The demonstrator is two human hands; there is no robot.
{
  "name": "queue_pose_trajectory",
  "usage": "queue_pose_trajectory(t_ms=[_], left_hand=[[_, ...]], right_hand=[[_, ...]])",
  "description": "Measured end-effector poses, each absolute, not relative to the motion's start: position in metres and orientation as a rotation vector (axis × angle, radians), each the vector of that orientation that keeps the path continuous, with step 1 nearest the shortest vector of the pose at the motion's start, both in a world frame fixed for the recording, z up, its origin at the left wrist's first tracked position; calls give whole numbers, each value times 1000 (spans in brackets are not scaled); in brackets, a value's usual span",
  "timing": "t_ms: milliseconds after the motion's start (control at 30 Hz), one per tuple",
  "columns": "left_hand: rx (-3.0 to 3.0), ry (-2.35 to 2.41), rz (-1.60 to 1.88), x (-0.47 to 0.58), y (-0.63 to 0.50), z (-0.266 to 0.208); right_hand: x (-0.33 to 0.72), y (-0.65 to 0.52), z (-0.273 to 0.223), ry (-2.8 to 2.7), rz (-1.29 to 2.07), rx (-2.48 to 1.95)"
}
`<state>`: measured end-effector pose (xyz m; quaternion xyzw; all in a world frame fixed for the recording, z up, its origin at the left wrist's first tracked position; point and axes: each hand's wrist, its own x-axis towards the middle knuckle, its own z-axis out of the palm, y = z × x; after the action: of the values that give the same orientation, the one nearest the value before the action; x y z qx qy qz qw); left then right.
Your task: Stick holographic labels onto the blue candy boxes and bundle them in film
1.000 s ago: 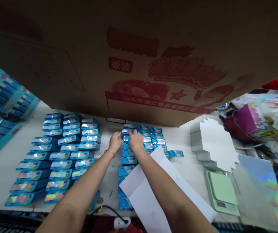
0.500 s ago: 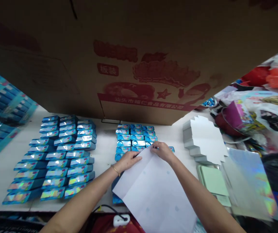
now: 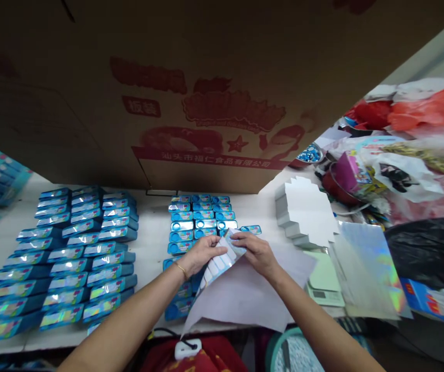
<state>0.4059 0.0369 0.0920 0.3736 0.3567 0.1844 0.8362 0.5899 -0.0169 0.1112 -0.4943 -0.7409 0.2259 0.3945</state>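
A large sheet of labels (image 3: 241, 302) hangs between my hands, its pale back facing up. Its far corner is folded over, and rows of printed label shapes show on the turned part. My left hand (image 3: 203, 254) pinches the folded edge, thumb on top. On the other side of the fold, my right hand (image 3: 258, 251) grips the corner between thumb and fingers. Just beyond and beneath the sheet, small blue tins (image 3: 181, 236) stand in rows, several partly covered by it. A single blue tin (image 3: 251, 229) lies apart, beyond my right hand.
A big cardboard box (image 3: 206, 175) fills the far side. Rows of blue packs (image 3: 70, 266) stand at left. To the right are stacked white card pieces (image 3: 309, 209), a green scale (image 3: 324, 274) and shiny film sheets (image 3: 369, 263). A tub (image 3: 274, 351) sits below the table edge.
The sheet's far corner has been bent over, so its printed label side now shows between my hands. The view has shifted to the right.
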Motion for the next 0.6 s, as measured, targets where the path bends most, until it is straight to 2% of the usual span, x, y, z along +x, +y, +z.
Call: queue_pose_trajectory(t_ms=[167, 300, 467, 600], left_hand=[[716, 865, 469, 414, 33, 92], [726, 881, 531, 420, 32, 92], [606, 762, 567, 420, 28, 92], [709, 734, 462, 415, 29, 89]], right_hand=[[606, -3, 131, -1890, 705, -1461], [599, 17, 131, -1820, 974, -1555], [596, 29, 110, -1342, 1478, -1470], [602, 29, 110, -1229, 1523, -1386]])
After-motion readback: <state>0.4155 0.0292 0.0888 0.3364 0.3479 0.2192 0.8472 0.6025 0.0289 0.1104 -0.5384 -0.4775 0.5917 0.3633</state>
